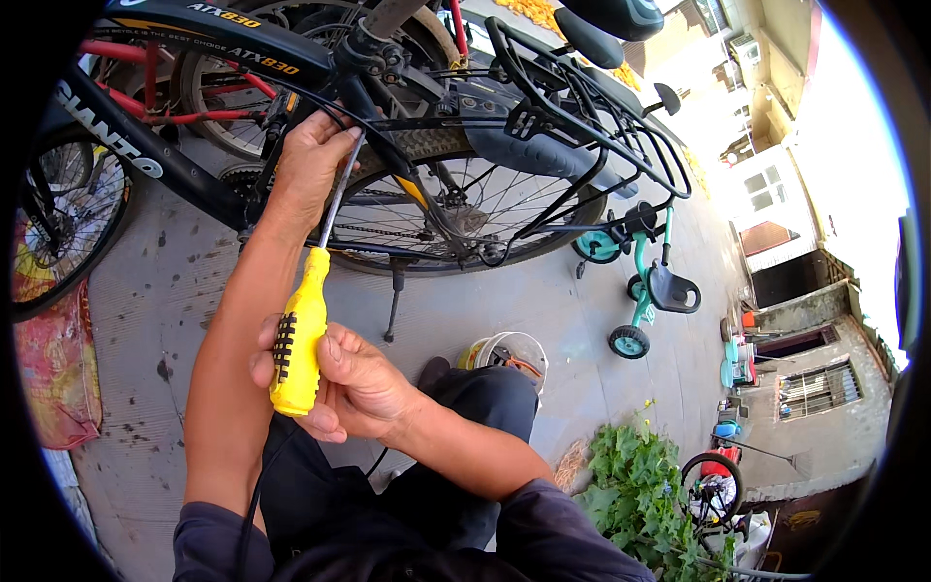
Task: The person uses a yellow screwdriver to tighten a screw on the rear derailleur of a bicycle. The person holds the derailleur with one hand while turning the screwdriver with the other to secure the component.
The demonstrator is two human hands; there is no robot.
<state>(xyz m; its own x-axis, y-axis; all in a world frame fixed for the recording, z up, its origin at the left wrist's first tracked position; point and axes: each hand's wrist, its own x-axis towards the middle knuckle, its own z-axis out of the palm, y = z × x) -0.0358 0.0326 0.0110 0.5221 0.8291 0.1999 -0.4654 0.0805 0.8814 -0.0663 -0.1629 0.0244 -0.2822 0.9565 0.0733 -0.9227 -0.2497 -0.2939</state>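
One screwdriver, with a chunky yellow handle, a black ribbed grip panel and a slim metal shaft, slants up from above the person's lap to a black bicycle. The right hand has the handle pinched between the thumb and curled fingers. At the far end of the shaft, the left hand is bent in against the frame near the seat tube; its fingertips are partly hidden, so I cannot tell how tightly they close or on what. The shaft's tip is lost there too, among thin dark cables. The left forearm runs close beside the tool and covers part of the view.

Large white lettering runs along the down tube; smaller white and orange characters mark the top tube. No writing can be made out on the screwdriver.

Just right of the hands are the spoked rear wheel, the lowered kickstand and, above, a black tubular rack. A red bicycle frame crowds in behind. Farther right stands a turquoise tricycle with a black seat. A white bucket sits beside the person's knee, a leafy plant lies lower right, and a red patterned cloth spreads at far left.
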